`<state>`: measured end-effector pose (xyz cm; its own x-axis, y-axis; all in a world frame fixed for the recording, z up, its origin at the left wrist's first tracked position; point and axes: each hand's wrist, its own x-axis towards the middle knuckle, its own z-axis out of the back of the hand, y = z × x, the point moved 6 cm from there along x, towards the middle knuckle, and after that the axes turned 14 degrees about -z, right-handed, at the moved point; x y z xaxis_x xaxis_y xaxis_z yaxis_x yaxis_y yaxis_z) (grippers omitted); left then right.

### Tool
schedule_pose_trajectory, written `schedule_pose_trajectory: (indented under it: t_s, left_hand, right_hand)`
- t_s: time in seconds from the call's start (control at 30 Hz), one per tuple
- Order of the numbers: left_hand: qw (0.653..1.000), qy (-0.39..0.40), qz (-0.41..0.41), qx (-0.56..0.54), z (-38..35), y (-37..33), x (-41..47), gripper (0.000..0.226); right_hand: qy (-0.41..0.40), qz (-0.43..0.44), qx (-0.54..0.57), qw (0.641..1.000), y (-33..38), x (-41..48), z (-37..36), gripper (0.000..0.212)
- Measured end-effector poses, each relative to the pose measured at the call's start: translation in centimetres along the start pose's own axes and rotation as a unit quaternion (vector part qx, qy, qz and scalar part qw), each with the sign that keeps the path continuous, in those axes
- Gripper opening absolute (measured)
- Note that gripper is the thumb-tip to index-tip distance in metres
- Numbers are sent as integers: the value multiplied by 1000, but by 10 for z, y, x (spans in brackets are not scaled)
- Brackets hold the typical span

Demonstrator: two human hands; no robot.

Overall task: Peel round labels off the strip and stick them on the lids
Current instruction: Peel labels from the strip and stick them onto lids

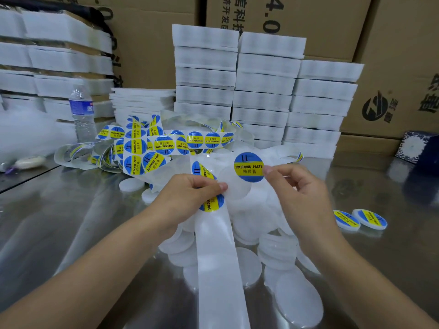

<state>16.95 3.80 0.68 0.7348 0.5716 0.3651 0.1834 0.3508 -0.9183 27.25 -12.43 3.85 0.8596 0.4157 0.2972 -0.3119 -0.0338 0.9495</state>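
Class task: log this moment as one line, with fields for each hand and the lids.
left hand: grips label strip | right hand: pinches round label by edge | plain lids: heaped below hands | labelled lids: two at right

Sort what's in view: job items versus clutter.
Job: peeled label in right hand; label strip in left hand; bare lids; two labelled lids.
Lying about: water bottle; foam stacks; cardboard boxes; patterned box.

Left hand [191,194] and right hand [299,186] raised, both pinching
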Motion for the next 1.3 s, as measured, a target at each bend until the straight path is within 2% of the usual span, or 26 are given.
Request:
schedule_pose_trajectory:
  t_s: [0.13,0.27,1.07,1.3]
  left_hand:
    - [1000,7,12,-4,-1,1,1,11]
    - [1000,14,9,-4,-1,0,0,10]
    - [999,22,-5,-25,-3,-5,0,11]
    - [999,17,-28,-25,-3,-10,0,20]
  right_hand:
    - [18,-109,0,994,-13,6,0,26]
    - [40,-145,-6,989,-18,7,-3,31]
    - [70,-136,7,988,-17,3,-9,35]
    - [70,-142,-4,987,-17,3,-8,38]
